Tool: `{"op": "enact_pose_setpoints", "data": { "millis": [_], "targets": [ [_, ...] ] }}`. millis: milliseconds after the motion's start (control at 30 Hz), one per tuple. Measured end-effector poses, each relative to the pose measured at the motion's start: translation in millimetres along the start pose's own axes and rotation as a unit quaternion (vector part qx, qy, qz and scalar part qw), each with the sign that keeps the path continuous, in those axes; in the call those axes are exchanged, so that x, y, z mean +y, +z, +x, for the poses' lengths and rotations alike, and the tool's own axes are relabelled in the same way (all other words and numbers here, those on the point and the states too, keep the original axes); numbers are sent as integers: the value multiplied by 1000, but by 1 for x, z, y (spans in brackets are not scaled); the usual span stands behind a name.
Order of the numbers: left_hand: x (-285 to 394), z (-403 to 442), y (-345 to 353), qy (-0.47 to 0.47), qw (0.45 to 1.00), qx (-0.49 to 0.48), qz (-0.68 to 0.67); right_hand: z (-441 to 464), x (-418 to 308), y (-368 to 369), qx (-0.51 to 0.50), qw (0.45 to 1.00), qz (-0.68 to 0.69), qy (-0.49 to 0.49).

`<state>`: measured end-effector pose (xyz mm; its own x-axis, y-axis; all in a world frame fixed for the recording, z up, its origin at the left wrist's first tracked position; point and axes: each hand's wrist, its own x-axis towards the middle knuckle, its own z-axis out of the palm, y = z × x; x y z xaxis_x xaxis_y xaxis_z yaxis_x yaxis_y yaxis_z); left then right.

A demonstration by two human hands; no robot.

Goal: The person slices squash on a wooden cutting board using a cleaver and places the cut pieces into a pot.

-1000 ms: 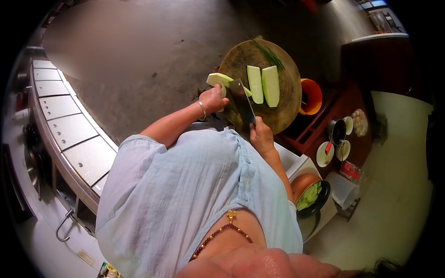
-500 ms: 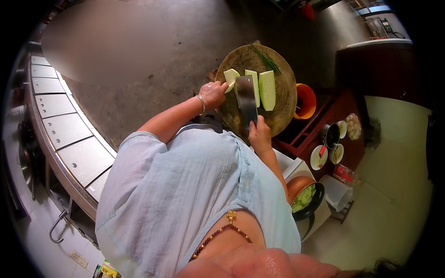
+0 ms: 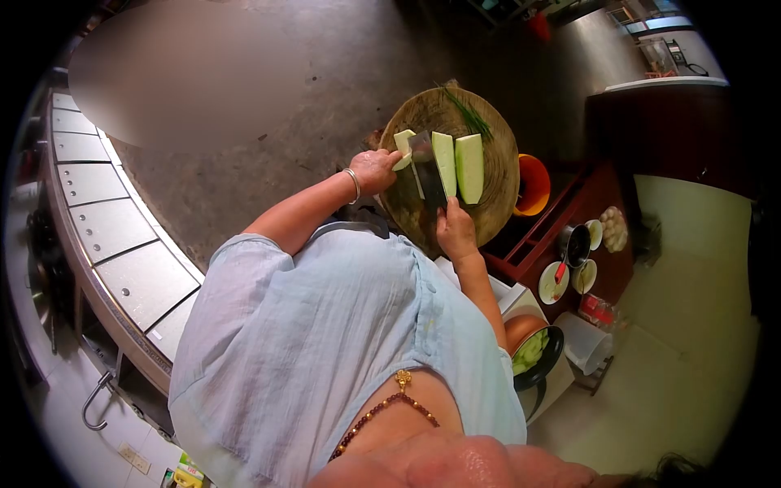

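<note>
My right hand (image 3: 456, 229) grips a cleaver (image 3: 429, 175), its broad blade over the round wooden chopping block (image 3: 498, 175). At the blade's left side, the fingers of my left hand (image 3: 375, 172) are closed on a pale green gourd piece (image 3: 403, 149). The blade partly covers another strip of gourd beneath it, so I cannot tell how deep the edge sits. Right of the blade lie a long gourd strip (image 3: 444, 163) and a wider gourd piece (image 3: 469, 169) with green skin along its side. Thin green scallions (image 3: 469, 115) rest at the block's far edge.
An orange bucket (image 3: 533, 185) stands right of the block. Near my right elbow, a dark pan (image 3: 556, 351) holds cut green pieces. White plates (image 3: 553, 283), a small pot (image 3: 576, 244) and eggs (image 3: 613, 229) sit on the red-brown cabinet. A metal-topped counter (image 3: 138, 281) curves along the left.
The cleaver blade has tilted and shifted slightly left, toward my left fingers. My left hand stays on the gourd piece. The whole view has shifted slightly.
</note>
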<state>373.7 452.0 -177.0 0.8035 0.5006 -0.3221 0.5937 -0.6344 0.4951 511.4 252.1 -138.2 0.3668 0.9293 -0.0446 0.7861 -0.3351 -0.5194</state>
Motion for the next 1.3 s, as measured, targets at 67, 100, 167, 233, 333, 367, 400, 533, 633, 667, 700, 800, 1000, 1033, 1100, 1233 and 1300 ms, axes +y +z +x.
{"op": "enact_pose_setpoints", "data": {
  "millis": [67, 100, 167, 233, 333, 367, 400, 533, 633, 667, 700, 800, 1000, 1033, 1100, 1233, 1300],
  "targets": [
    [-2, 1, 1, 4, 1000, -7, 2, 2, 3, -3, -11, 1000, -2, -12],
    [-3, 2, 0, 5, 1000, -12, 5, 4, 6, -6, -16, 1000, -3, -19],
    [-4, 2, -3, 4, 1000, -21, 6, 7, 10, -9, -28, 999, 2, -23],
    [-4, 0, -10, 1, 1000, -28, 2, 10, 10, -12, -44, 999, 13, -15],
    [-7, -1, -10, 9, 1000, -27, 8, 15, 9, -15, -42, 997, 50, -31],
    [-10, 0, -8, 11, 1000, -27, 4, 17, 8, -16, -56, 997, 55, -13],
    [-12, 0, -7, 14, 1000, -27, 1, 18, 7, -16, -69, 996, 60, 4],
    [-22, -1, -6, 33, 999, -26, -22, 21, 9, 0, -61, 992, 105, 17],
    [-30, -3, -5, 52, 997, -34, -46, 25, 4, 12, -41, 996, 80, -3],
    [-33, -6, -6, 54, 996, -46, -53, 25, 3, 14, -47, 997, 65, 12],
    [-35, -12, -11, 57, 995, -59, -61, 24, -5, 10, -54, 997, 50, 28],
    [-63, -15, -8, 14, 937, -144, -317, 21, -14, 2, -34, 999, 9, 33],
    [-68, -25, -32, -49, 702, -161, -692, -8, 8, 5, 11, 964, 201, 174],
    [-67, -18, -33, -56, 704, -152, -692, -14, 5, -2, 22, 949, 243, 200],
    [-69, 2, -34, -36, 738, -131, -661, -26, 2, -17, 15, 925, 308, 222],
    [-62, 58, -46, 20, 878, -98, -468, -57, 8, -33, 78, 899, 327, 280],
    [-41, 82, -59, 32, 929, -60, -364, -66, 3, -40, 116, 887, 330, 300]
  ]
}}
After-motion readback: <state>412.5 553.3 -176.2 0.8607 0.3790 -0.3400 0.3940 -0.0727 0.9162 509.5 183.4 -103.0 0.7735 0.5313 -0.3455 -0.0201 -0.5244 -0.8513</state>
